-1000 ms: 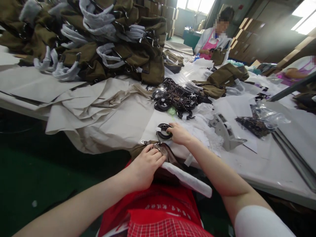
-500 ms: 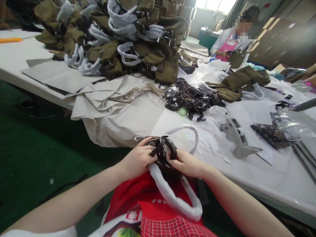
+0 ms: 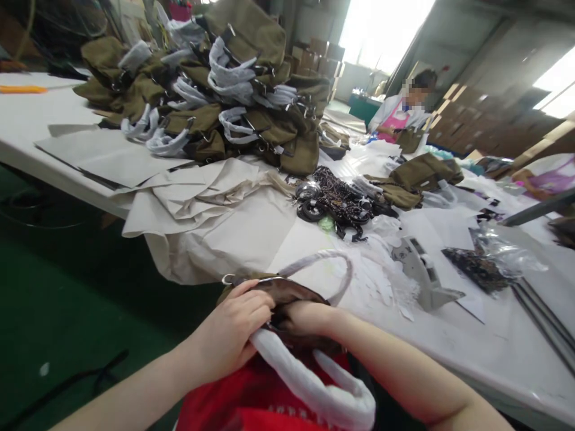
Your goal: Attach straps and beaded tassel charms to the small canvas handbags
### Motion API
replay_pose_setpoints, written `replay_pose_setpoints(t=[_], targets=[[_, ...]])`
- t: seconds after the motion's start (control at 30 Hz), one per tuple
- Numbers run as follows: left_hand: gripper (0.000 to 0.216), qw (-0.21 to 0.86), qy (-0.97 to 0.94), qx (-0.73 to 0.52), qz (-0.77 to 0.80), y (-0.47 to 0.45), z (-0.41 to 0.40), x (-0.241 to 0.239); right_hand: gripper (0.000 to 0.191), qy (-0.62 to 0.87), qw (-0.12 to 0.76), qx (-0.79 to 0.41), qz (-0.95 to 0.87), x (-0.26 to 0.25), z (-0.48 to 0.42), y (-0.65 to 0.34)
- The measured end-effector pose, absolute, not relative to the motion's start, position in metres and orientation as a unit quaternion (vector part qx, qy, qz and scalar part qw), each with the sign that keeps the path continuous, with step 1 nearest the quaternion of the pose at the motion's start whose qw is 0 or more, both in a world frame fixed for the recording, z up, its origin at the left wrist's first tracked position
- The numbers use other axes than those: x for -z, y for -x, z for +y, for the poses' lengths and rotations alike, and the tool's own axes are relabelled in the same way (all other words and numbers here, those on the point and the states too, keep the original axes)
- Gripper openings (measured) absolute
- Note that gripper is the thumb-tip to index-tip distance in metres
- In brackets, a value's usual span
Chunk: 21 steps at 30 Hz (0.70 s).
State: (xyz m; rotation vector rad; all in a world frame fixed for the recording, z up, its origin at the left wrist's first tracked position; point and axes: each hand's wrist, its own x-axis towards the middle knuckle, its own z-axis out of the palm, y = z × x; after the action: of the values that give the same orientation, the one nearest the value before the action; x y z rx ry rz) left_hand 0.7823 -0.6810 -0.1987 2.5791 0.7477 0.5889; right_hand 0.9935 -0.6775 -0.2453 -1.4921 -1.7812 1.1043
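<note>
A handbag (image 3: pixel 305 290) with an open zipped mouth sits against my red apron at the table edge. My left hand (image 3: pixel 240 320) is closed on the bag's left rim. Inside the mouth is my right hand (image 3: pixel 299 316); its fingers are hidden in the dark interior, so I cannot tell what they hold. One wrapped handle (image 3: pixel 309 377) hangs in a loop toward me over the apron. The other wrapped handle (image 3: pixel 347 269) arches over the table on the far side.
Olive handbags (image 3: pixel 206 129) with wrapped handles are piled at the back left. Crumpled beige sheets (image 3: pixel 215 215) overhang the table edge. Coiled straps (image 3: pixel 335 200), a tape dispenser (image 3: pixel 424 275) and a plastic-wrapped patterned piece (image 3: pixel 476 269) lie to the right. A co-worker (image 3: pixel 399 117) is across the table.
My right hand has gone down into the bag, and the coiled dark strap it held is out of sight. The bag's mouth is spread wider. The camera view has tilted up slightly.
</note>
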Motion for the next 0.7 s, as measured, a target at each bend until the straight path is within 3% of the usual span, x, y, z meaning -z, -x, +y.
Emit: replay_pose_setpoints(t=[0.1,0.2,0.27,0.37,0.47,0.63,0.7], targets=[[0.012,0.171,-0.885,-0.227,0.37,-0.767,-0.656,0.223,0.008,0.494,0.178,-0.403,-0.749,0.198,-0.657,-1.008],[0.007,0.136,-0.844,-0.262,0.448,-0.758,-0.635,0.247,0.018,0.52,0.209,-0.297,-0.773,0.154,-0.627,-1.031],[0.019,0.139,-0.818,-0.269,0.489,-0.758,-0.626,0.254,0.022,0.592,0.244,-0.185,-0.745,0.143,-0.598,-1.051],[0.038,0.189,-0.78,-0.254,0.54,-0.766,-0.62,0.251,0.02,0.697,0.202,-0.081,-0.684,0.156,-0.548,-1.083],[0.044,0.223,-0.767,-0.235,0.554,-0.773,-0.616,0.242,0.021,0.744,0.171,-0.039,-0.645,0.182,-0.503,-1.107],[0.041,0.331,-0.715,-0.183,0.588,-0.775,-0.6,0.247,0.049,0.775,0.138,0.017,-0.616,0.205,-0.45,-1.121],[0.045,0.401,-0.678,-0.194,0.584,-0.775,-0.595,0.254,0.051,0.785,0.117,0.01,-0.608,0.21,-0.435,-1.122]])
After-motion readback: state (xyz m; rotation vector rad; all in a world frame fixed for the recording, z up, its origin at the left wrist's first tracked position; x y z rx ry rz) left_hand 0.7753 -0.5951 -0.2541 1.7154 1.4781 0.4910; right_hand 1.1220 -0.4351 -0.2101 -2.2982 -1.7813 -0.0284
